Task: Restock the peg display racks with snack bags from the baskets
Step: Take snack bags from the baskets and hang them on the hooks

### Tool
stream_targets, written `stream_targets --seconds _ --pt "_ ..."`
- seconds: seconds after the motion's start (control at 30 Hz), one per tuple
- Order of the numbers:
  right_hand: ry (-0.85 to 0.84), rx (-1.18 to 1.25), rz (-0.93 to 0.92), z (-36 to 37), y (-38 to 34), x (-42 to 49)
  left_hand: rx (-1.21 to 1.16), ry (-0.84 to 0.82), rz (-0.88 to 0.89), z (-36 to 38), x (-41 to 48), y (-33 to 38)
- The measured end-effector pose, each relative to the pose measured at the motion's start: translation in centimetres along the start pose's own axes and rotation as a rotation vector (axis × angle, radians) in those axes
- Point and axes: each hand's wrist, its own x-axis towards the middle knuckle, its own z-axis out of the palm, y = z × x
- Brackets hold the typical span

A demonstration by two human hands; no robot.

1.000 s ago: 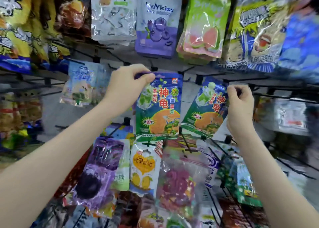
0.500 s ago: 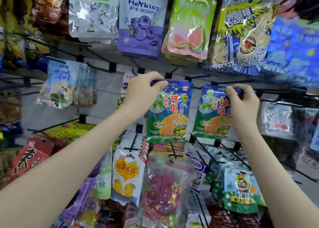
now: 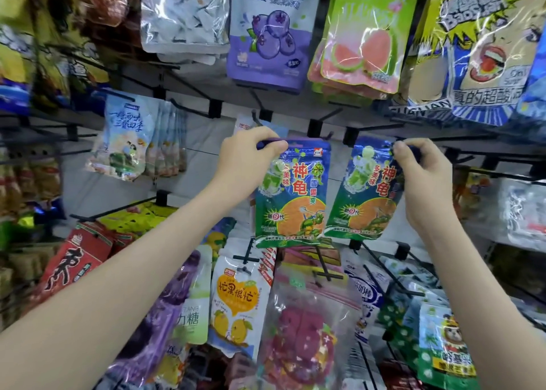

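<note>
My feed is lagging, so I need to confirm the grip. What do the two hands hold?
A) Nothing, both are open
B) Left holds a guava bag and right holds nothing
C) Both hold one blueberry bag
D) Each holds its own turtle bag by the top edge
D: the left hand pinches the top of the left turtle bag, and the right hand pinches the top of the right turtle bag beside it.

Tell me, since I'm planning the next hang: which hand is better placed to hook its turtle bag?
Probably the left hand: the left bag hangs upright just below a peg tip; the right hand holds the right bag tilted.
</note>
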Motion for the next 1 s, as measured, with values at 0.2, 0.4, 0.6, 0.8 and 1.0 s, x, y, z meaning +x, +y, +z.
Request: stream_targets --seconds 0.2,0.4,0.6,0.8,1.0 --pt "-0.006 -0.062 0.023 0.8 0.1 0.6 -0.007 -0.013 -0.011 0.3 0.8 -0.8" --pt "0.039 -0.175 0.187 2.6 3.6 3.7 -0.049 -0.044 -0.03 0.3 1.1 -1.6" --pt "0.104 -0.269 0.263 5.4 6.7 6.4 -0.061 -0.045 -0.068 -1.1 0.9 -3.2" --pt "0.236 -0.174 0.185 6.7 3.2 0.1 -0.102 -0.055 -0.111 -3.4 0.4 -3.8" --pt "-0.386 0.009 0.071 9.7 -2.3 -6.0 -0.192 -0.133 -0.112 -3.4 -0.3 -2.9"
